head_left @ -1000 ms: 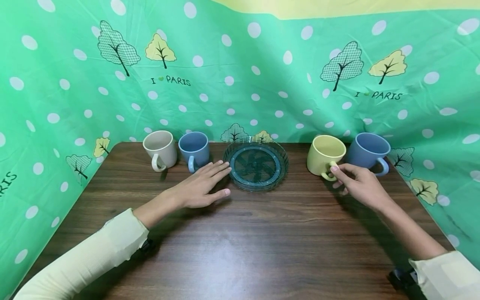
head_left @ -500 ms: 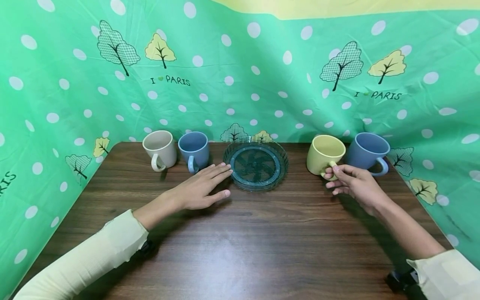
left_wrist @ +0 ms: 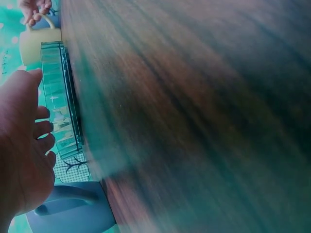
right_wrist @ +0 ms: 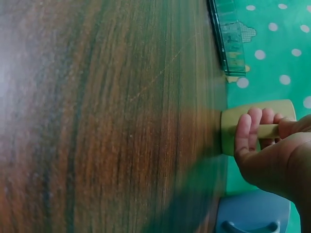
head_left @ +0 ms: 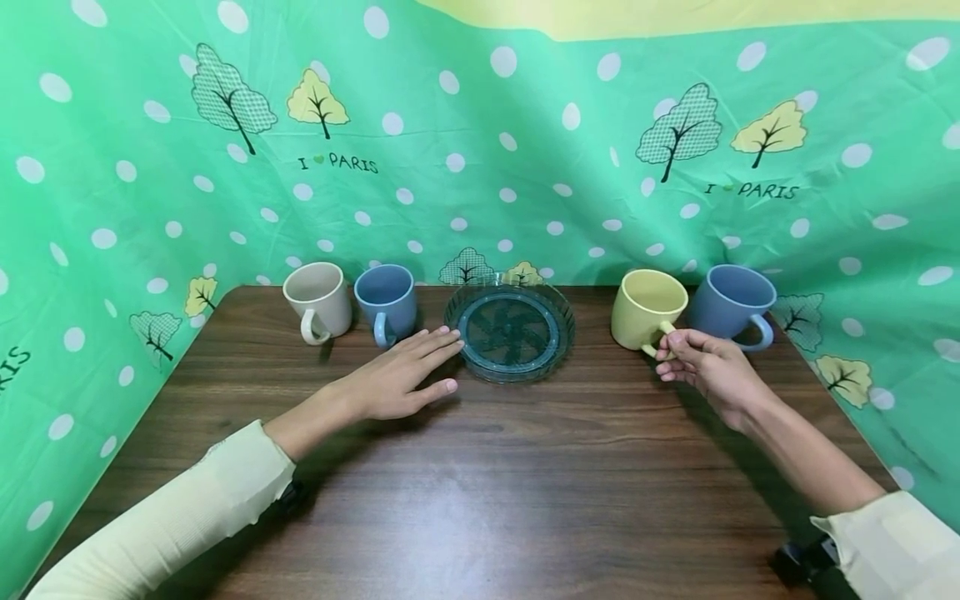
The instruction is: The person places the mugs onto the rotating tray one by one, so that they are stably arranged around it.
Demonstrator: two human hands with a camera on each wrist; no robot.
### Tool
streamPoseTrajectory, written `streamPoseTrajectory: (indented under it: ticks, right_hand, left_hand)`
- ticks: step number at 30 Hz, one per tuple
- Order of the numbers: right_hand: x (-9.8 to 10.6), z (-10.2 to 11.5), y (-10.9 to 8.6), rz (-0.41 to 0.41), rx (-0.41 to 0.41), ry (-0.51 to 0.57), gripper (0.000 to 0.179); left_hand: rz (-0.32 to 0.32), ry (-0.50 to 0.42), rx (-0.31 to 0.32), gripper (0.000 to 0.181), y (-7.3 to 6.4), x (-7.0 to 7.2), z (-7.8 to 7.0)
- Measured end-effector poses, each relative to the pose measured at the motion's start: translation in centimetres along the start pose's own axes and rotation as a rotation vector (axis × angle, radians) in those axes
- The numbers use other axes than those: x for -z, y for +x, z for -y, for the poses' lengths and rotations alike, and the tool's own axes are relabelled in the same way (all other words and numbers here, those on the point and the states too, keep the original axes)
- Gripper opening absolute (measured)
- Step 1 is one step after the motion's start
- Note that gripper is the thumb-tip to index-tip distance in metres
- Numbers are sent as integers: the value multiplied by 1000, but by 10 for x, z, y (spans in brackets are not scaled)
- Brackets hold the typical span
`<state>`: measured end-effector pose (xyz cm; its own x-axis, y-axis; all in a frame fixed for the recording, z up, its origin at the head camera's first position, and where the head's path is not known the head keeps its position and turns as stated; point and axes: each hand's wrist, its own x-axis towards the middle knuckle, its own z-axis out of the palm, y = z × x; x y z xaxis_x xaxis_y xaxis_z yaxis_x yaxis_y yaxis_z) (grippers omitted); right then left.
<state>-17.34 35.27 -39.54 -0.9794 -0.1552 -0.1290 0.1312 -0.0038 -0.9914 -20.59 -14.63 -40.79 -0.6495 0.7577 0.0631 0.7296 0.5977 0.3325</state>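
The right hand (head_left: pixel 716 373) pinches the handle (right_wrist: pixel 268 131) of the yellow mug (head_left: pixel 643 312) on the desk (head_left: pixel 525 467), likely because it juts nearest; the left hand (head_left: pixel 397 379), straight-fingered, is beside the glass dish (head_left: pixel 512 333).

Yellow mug (head_left: pixel 639 317) upright, handle to near right; transparent round dish (head_left: pixel 510 335) flat, leftward.

On the far left of the brown worktop (head_left: pixel 525 467) we see a white mug (head_left: pixel 327 307) and, just right of it, a blue mug (head_left: pixel 397 310); another blue mug (head_left: pixel 725 310) stands far right. Behind, we see a green cloth (head_left: pixel 480 117) with pale dots and trees.
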Motion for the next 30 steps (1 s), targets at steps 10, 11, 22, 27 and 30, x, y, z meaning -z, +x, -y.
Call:
streamPoseTrajectory:
  ticks: [10,11,22,27,30]
  right_hand:
    - [-2,-5,3,3,50,47,20]
    - [-3,-5,3,1,52,44,20]
    - [-6,3,5,19,76,5,22]
    - [-9,10,8,28,109,10,23]
    - [-11,13,9,32,121,7,22]
  left_hand:
    - [5,-4,10,68,-1,2,0]
    - [6,-3,11,68,-1,2,0]
    - [22,-5,4,69,2,5,-2]
    - [30,-5,10,70,2,5,-2]
    - [34,-5,15,70,1,5,-1]
